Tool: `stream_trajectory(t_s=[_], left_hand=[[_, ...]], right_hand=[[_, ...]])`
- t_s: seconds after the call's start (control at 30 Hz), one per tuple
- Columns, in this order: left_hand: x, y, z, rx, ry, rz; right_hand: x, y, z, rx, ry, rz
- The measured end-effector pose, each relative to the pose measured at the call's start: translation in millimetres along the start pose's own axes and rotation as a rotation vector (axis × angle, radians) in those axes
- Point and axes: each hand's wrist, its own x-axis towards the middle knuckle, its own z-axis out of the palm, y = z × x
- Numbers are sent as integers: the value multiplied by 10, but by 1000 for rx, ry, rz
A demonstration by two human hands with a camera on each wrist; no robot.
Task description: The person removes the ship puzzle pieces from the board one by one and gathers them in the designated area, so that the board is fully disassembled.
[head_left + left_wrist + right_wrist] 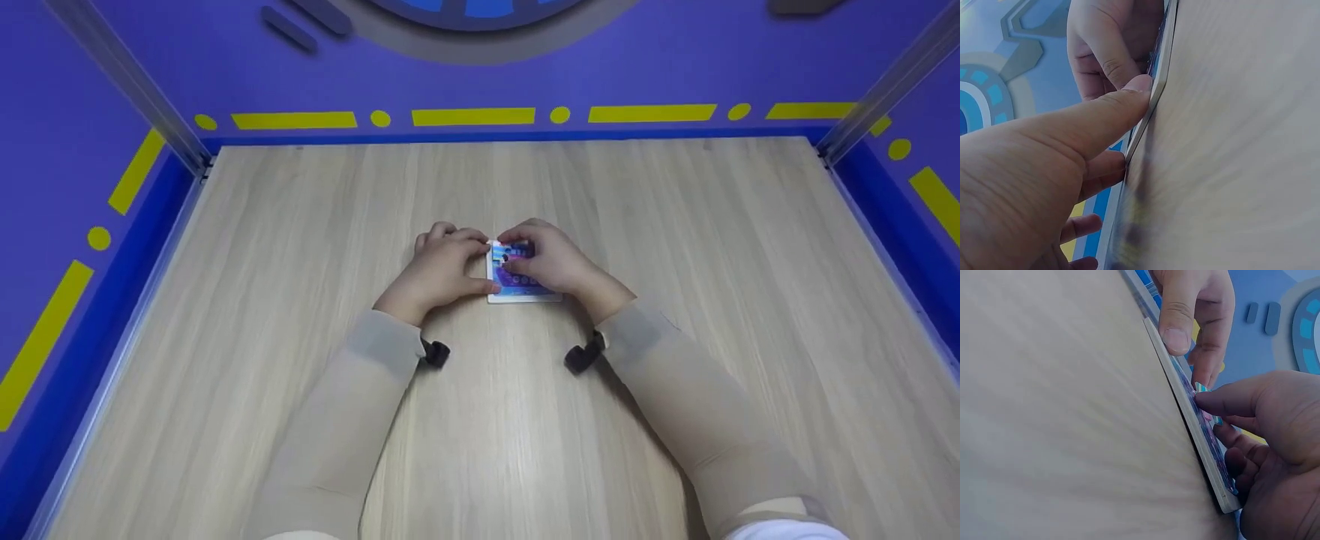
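Head view. Flat picture board, pale rim, coloured face, lies on the bench about midway between its left and right edges, well in from the far edge. Left hand at the board's left side: thumb at the near left corner, forefinger by the far left corner, the two spread apart. Right hand covers much of the board's right side, thumb and forefinger bent in over the face; what sits between them is too small to tell from here.

Left wrist view. Left thumb lies nearly straight, its tip on the board's corner; a fingertip touches the edge further along. Contact, no real clamp. Judged risk: with so light a hold, a sideways push from the other hand could skid the board over the smooth bench.

Right wrist view. Right thumb and finger pinch a small turquoise-striped piece at the board's face; the other fingers curl beside it. How the piece meets the face is hidden. Likely troubles: a tilted or turned piece catching on a neighbour if pressed hard; a slack pinch dropping it; the knuckles, close over the face, nudging whatever lies loose beneath.
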Motion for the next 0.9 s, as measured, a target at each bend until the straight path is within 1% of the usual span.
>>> stream_trajectory(t_s=[0.23,0.5,0.77,0.83,0.9], left_hand=[[-6,8,-9,4,-11,1],[3,-3,-7,-1,-8,8],[9,-12,2,0,-8,7],[12,-15,6,1,-8,6],[16,-21,9,0,-6,5]], right_hand=[[-5,21,-15,-25,42,-45],[-6,12,-29,4,92,-62],[9,22,-43,86,149,-70],[18,33,-59,128,172,-72],[27,44,-81,195,197,-70]])
